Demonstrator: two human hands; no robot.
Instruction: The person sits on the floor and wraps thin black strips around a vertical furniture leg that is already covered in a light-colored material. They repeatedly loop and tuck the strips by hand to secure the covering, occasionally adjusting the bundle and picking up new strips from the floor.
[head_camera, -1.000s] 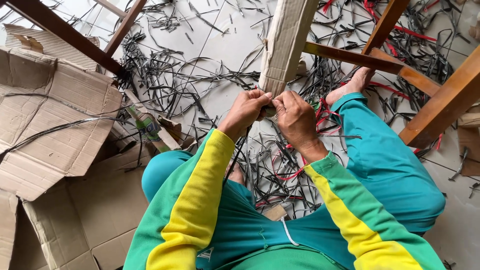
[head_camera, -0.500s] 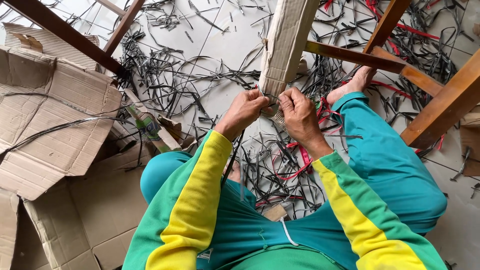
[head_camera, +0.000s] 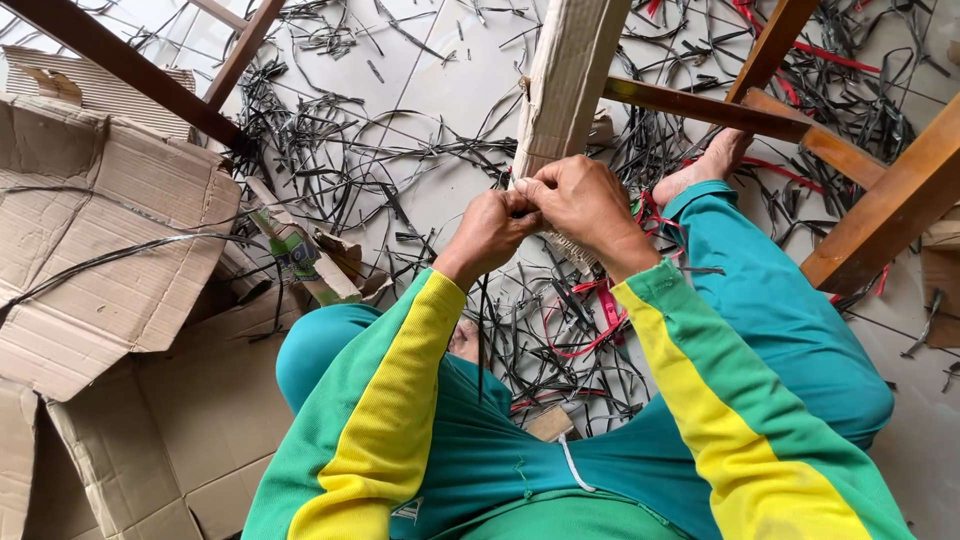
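I see both hands meeting at the centre of the frame, against the lower end of a cardboard-wrapped post (head_camera: 568, 85) that runs down from the top edge. The left hand (head_camera: 490, 232) is curled shut, its fingertips pinched on the wrapping at the post's bottom, and a thin black strip (head_camera: 481, 330) hangs straight down from under it. The right hand (head_camera: 580, 205) lies over the same spot, fingers bent and pressed onto the wrapping, touching the left hand's fingers. Whether the right hand also pinches the strip I cannot tell.

Just right of the post, dark wooden rails (head_camera: 705, 108) cross toward the upper right, and a lighter wooden beam (head_camera: 890, 205) slants along the right edge. A bare foot (head_camera: 700, 170) rests on the tiled floor (head_camera: 440, 110) beside the rails. Black strip offcuts (head_camera: 330, 165) litter the tiles across the upper middle, with red strips (head_camera: 600, 315) below the hands. Flattened cardboard (head_camera: 95, 250) fills the left side of the frame.
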